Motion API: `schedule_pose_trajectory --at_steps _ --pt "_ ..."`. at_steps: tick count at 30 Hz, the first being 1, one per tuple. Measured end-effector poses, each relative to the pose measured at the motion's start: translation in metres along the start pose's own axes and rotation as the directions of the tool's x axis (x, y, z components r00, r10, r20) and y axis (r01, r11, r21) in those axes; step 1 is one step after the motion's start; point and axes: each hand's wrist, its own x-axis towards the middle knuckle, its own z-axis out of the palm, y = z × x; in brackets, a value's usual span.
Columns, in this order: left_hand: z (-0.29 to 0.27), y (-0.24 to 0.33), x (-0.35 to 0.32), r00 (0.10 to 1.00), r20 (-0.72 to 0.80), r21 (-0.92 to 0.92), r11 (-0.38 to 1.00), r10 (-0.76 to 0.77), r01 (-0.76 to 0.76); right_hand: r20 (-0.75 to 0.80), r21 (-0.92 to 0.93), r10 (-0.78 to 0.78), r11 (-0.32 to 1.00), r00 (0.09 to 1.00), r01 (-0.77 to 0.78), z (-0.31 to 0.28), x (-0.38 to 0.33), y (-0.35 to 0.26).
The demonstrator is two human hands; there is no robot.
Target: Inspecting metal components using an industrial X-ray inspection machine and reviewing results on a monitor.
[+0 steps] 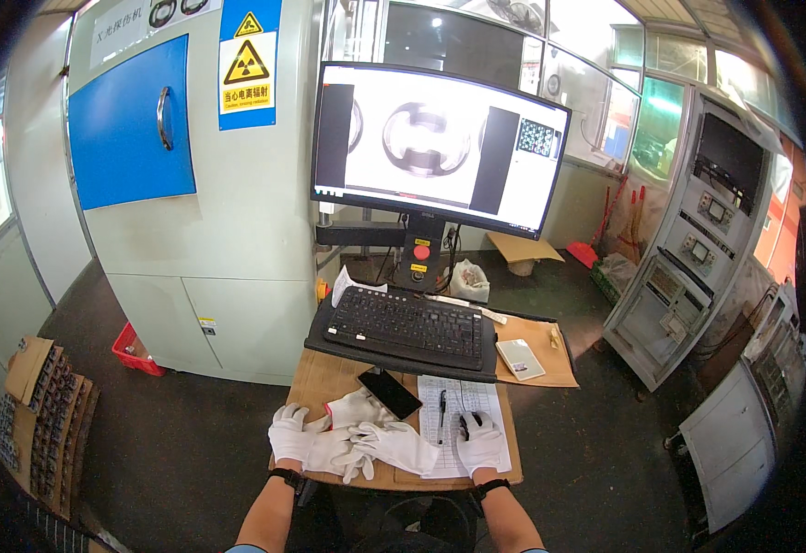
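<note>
Both my hands wear white gloves at a small wooden desk (329, 378). My right hand (479, 441) rests over a black computer mouse (464, 423) on a printed paper sheet (463, 405). My left hand (289, 435) lies on the desk next to a pile of loose white gloves (375, 442), touching them. A black pen (441, 403) lies on the sheet. A black phone (390, 393) sits face down ahead of the gloves, below a black keyboard (405, 325).
A wide monitor (437, 146) on a stand shows grey scan images. Behind it stands a grey cabinet with a blue door (129, 123). A small notebook (520, 358) lies on cardboard at right. Grey control consoles (688, 258) stand to the right; boxes of parts (43, 415) sit on the floor at left.
</note>
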Motion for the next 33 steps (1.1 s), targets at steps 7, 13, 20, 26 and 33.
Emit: schedule_pose_trajectory --at_steps 7,13,20,26,33 --pt "-0.001 0.004 0.001 1.000 -0.021 -0.005 1.000 -0.005 0.005 0.017 -0.008 0.006 1.000 1.000 -0.006 -0.003 0.001 0.000" --pt "0.005 -0.001 0.001 0.999 -0.042 0.004 1.000 0.002 -0.002 0.019 -0.008 0.017 1.000 1.000 -0.016 -0.003 0.001 -0.002" --pt "0.005 0.002 0.002 1.000 -0.028 -0.001 1.000 0.003 -0.003 -0.024 -0.017 -0.019 1.000 1.000 0.018 0.006 -0.001 0.007" --pt "0.003 0.001 0.000 1.000 -0.013 -0.001 1.000 -0.016 0.016 -0.009 -0.009 -0.016 1.000 1.000 0.016 0.004 0.000 0.002" --pt "-0.002 0.003 0.002 0.999 0.028 0.001 1.000 -0.025 0.025 -0.019 -0.019 -0.036 0.999 0.999 0.036 0.008 -0.001 0.007"
